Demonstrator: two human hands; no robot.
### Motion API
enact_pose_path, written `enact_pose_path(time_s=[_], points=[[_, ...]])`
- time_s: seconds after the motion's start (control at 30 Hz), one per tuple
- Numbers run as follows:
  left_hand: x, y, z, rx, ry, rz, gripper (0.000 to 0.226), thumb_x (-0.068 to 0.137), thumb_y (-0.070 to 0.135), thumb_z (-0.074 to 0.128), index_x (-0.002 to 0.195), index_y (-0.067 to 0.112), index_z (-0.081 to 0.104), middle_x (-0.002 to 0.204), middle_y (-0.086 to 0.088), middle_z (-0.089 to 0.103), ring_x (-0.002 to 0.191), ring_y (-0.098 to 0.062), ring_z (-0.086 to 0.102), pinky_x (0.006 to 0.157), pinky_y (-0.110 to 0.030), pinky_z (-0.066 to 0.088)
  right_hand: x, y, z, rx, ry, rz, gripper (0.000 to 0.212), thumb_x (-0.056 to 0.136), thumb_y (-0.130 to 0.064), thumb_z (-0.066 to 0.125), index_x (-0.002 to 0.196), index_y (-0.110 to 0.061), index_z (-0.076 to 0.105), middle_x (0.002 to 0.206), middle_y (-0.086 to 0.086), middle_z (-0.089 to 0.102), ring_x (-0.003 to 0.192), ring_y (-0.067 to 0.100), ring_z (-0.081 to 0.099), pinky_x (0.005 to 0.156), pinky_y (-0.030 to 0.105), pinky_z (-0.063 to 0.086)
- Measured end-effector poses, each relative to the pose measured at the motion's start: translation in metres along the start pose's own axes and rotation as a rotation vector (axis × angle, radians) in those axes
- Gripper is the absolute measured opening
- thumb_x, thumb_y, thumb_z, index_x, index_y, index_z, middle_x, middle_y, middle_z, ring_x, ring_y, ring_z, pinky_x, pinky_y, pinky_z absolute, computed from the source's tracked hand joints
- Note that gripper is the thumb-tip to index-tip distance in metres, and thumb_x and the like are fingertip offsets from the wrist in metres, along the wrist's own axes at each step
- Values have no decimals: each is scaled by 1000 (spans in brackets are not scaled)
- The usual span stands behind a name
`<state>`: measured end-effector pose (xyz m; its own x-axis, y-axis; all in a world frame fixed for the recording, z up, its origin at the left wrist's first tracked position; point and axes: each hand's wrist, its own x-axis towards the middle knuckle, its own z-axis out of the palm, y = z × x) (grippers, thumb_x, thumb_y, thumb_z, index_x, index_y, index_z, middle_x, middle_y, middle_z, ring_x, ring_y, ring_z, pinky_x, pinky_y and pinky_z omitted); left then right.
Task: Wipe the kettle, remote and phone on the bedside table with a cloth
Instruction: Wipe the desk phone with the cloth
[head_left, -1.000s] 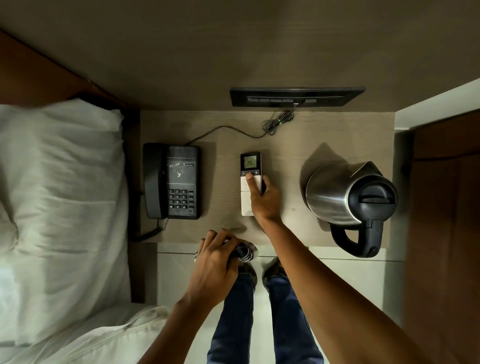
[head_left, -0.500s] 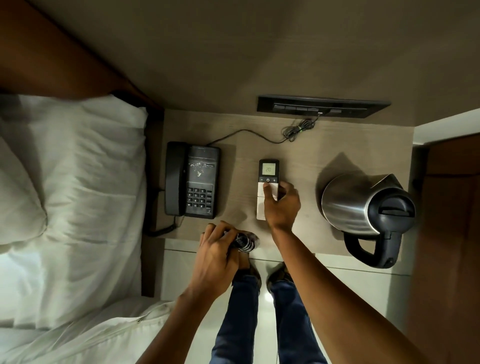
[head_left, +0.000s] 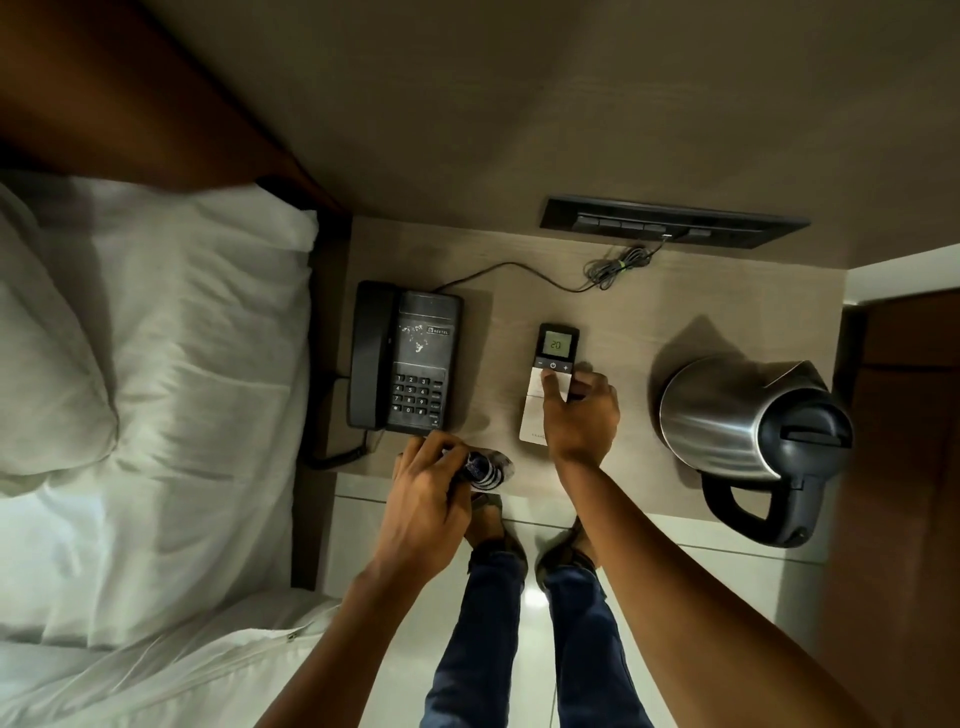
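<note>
Beside the bed, the surface holds the phone near its left edge, the remote in the middle and the kettle by the right edge. My left hand is curled tight round the cloth at the front edge. My right hand lies on the remote, thumb pressing it, fingers bent along its side. The cloth touches none of the three, so I think the remote gets wiped next. I cannot tell if anything is clean yet.
</note>
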<state>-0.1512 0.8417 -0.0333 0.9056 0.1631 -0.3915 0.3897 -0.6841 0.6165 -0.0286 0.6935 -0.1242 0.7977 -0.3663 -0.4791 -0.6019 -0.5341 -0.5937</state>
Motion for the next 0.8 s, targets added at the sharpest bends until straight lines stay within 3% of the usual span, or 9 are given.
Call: enact_pose_path(time_s=[0.13,0.23,0.3,0.4,0.5,0.57,0.67,0.8], points=[[4,0,-9,0,4,-29,31,85,9,51,109,8,70,117,-6,63,107,-24,52,87,-45,55,-4,-3,-1,20,-4,12,48,94,-42,82,129,-12,68,124,8,72,112,30,72,95,47,62],[10,-1,-23,7,58,-46,28,85,5,52,106,4,71,115,-10,62,103,-24,50,82,-46,54,-8,-9,0,31,49,-36,48,93,-38,83,130,-12,65,128,8,64,112,29,69,91,44,62],[21,-3,-34,-16,129,-89,22,88,-3,57,105,5,68,117,-11,58,102,-23,48,81,-45,53,-12,-18,4,62,57,-165,42,96,-34,80,130,-14,65,126,6,60,109,23,66,84,38,61],[54,-2,-52,-3,274,-109,26,90,-4,58,111,10,64,122,-9,52,105,-19,43,88,-38,51,-17,-39,20,134,-211,-363,34,102,-11,70,135,-15,64,128,7,64,107,18,67,84,34,63],[102,-3,-61,95,364,-62,42,91,7,49,130,14,61,133,-11,50,116,-28,44,100,-42,49,-18,-68,45,208,-495,-282,41,107,-7,63,147,-9,58,133,18,69,118,30,69,99,43,60],[127,-6,-58,164,302,-85,51,91,12,47,141,14,57,143,-15,49,128,-37,43,110,-51,45,-16,-82,60,201,-549,-206,41,111,-17,59,150,-6,56,138,19,70,125,34,69,106,49,58],[142,-19,-40,316,105,-109,59,98,13,56,156,16,43,160,-15,39,149,-43,29,122,-58,31,-8,-90,72,178,-558,-179,45,113,-18,56,157,-7,52,150,19,64,133,33,66,111,45,56],[129,-34,-28,328,121,-78,59,95,12,51,154,14,45,159,-14,43,147,-41,33,124,-55,30,0,-87,70,177,-615,-186,50,112,-16,57,161,-12,48,158,17,59,143,32,60,114,51,55]])
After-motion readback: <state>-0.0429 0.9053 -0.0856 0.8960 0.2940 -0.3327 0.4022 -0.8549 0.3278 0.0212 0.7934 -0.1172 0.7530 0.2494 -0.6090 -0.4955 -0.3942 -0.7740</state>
